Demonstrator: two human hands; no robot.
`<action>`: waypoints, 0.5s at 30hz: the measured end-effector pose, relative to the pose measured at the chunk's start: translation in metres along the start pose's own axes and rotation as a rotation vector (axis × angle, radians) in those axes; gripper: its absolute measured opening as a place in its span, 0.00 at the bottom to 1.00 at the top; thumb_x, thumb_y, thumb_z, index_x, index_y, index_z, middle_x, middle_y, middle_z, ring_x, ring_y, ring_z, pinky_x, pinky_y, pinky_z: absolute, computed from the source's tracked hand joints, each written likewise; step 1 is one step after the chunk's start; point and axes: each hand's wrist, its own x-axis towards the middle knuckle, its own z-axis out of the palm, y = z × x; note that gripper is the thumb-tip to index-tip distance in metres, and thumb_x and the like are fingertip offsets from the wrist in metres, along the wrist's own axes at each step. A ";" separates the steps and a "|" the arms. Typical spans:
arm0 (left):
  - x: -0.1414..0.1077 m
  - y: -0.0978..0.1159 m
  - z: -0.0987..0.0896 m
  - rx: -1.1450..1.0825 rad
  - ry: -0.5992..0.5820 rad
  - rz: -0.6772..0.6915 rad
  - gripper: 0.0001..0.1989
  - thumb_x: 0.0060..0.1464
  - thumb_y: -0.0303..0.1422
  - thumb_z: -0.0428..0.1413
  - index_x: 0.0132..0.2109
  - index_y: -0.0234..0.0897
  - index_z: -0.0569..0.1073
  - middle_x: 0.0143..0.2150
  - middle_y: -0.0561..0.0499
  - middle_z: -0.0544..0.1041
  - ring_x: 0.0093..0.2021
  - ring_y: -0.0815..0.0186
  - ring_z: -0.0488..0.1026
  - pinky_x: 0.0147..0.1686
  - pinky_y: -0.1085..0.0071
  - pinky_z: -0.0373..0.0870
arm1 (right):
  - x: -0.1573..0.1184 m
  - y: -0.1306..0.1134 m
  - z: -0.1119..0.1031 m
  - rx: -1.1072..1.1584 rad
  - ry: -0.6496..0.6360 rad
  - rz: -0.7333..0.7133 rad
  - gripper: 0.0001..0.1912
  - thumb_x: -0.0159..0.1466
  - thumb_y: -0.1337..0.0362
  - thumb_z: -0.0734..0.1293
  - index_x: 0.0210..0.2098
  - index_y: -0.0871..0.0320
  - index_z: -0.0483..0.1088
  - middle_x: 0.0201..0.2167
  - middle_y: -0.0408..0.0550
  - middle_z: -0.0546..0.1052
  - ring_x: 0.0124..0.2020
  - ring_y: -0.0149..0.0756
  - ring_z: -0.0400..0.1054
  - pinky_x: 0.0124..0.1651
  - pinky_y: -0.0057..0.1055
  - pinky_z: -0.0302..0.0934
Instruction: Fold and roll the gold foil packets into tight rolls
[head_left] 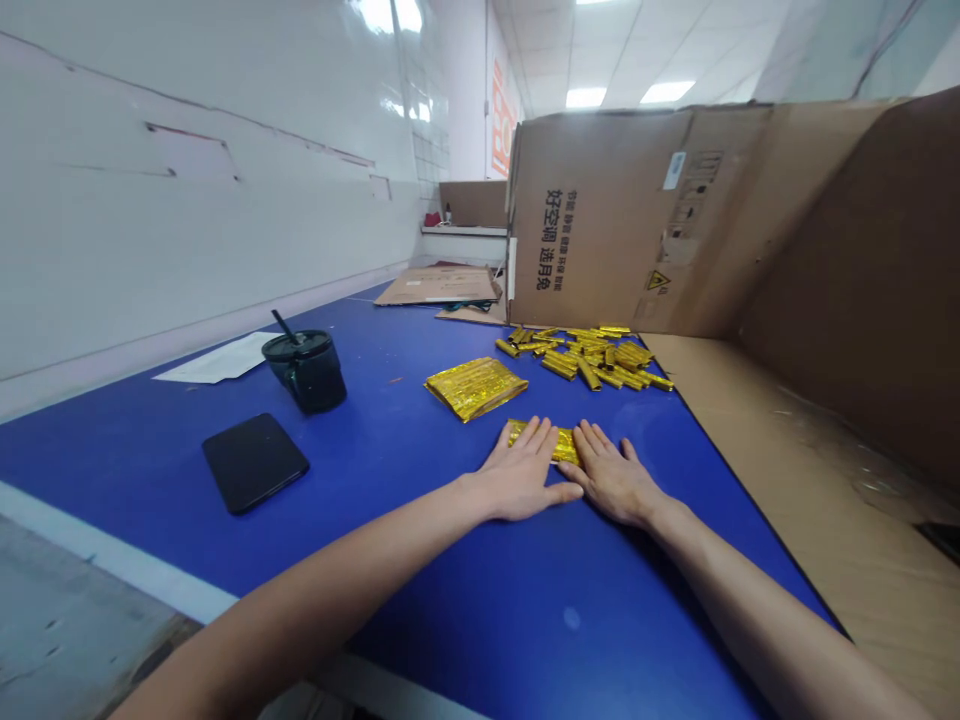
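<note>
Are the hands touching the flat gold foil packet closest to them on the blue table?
Touching: the head view shows left hand and right hand fingers lying on the flat gold foil packet.

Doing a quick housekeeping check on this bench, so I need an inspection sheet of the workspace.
surface: blue table, gold pieces lying directly on it.
job's things: gold foil packet; flat gold foil stack beside it; heap of gold foil rolls beyond.
clutter: black lidded cup with a straw, black phone, sheet of paper.
hands: left hand and right hand lie flat, fingers on the packet.
cables: nothing seen.
surroundings: cardboard box at the table's far end, flattened cardboard, white wall.
</note>
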 end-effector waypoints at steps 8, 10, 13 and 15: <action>0.020 0.018 0.003 -0.096 -0.091 0.087 0.45 0.46 0.59 0.30 0.61 0.29 0.33 0.63 0.42 0.33 0.61 0.57 0.30 0.57 0.58 0.34 | -0.001 0.000 -0.004 0.031 -0.023 -0.012 0.36 0.60 0.48 0.43 0.59 0.67 0.43 0.61 0.55 0.42 0.61 0.43 0.33 0.56 0.51 0.35; 0.020 0.010 0.006 -0.083 -0.076 0.049 0.45 0.46 0.59 0.29 0.61 0.28 0.35 0.62 0.41 0.34 0.61 0.58 0.30 0.57 0.58 0.33 | -0.001 -0.001 -0.005 0.047 -0.013 -0.011 0.36 0.60 0.48 0.43 0.59 0.67 0.42 0.61 0.55 0.42 0.61 0.42 0.33 0.56 0.50 0.34; 0.015 -0.004 0.008 -0.031 -0.049 -0.034 0.46 0.46 0.59 0.29 0.61 0.25 0.40 0.62 0.38 0.36 0.61 0.57 0.30 0.56 0.56 0.33 | -0.002 -0.001 -0.005 0.067 0.010 -0.006 0.37 0.60 0.47 0.42 0.59 0.68 0.43 0.61 0.55 0.43 0.61 0.42 0.33 0.56 0.51 0.32; 0.010 -0.013 0.006 -0.002 -0.030 -0.085 0.45 0.46 0.59 0.28 0.60 0.25 0.41 0.62 0.38 0.37 0.61 0.57 0.31 0.56 0.54 0.32 | -0.002 -0.001 -0.004 0.078 0.026 -0.002 0.37 0.60 0.47 0.42 0.59 0.68 0.43 0.61 0.55 0.44 0.61 0.42 0.34 0.56 0.51 0.32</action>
